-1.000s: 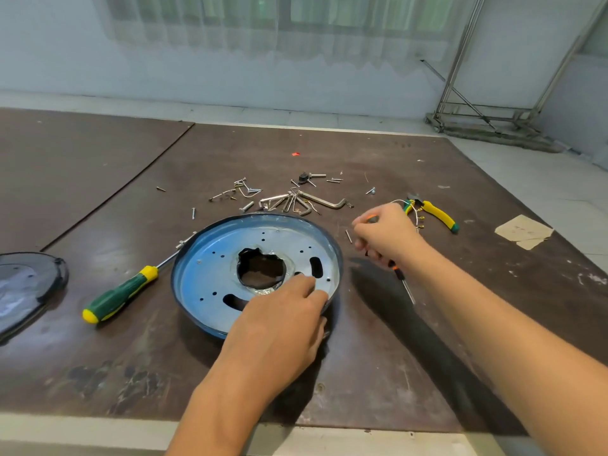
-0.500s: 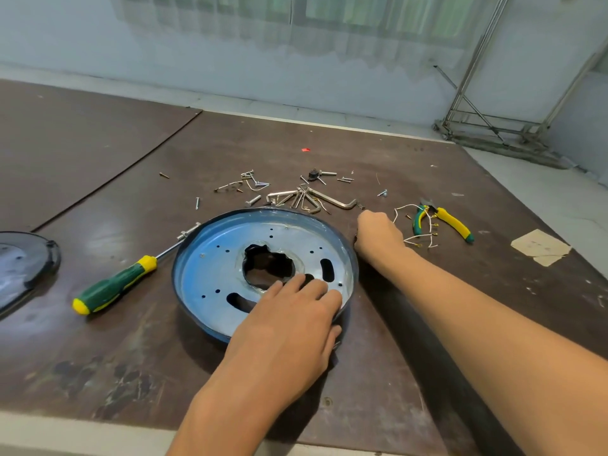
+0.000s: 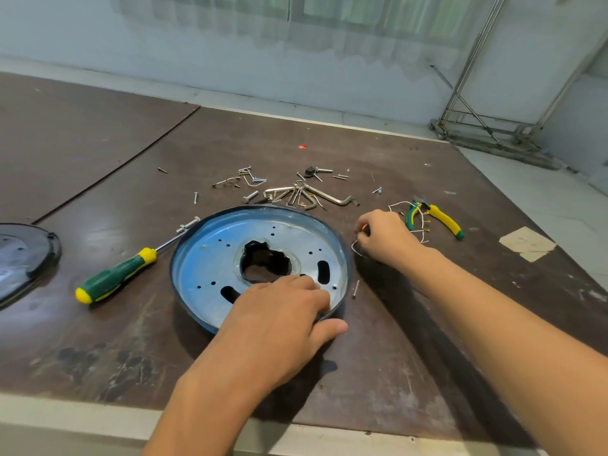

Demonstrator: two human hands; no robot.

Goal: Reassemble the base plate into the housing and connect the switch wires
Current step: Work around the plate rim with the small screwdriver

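One base plate (image 3: 210, 268) in housing (image 3: 172, 271), wire (image 3: 354, 249) pinched

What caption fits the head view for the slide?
Left hand rests on the plate while right hand pinches a wire near the pliers, screws scattered behind.
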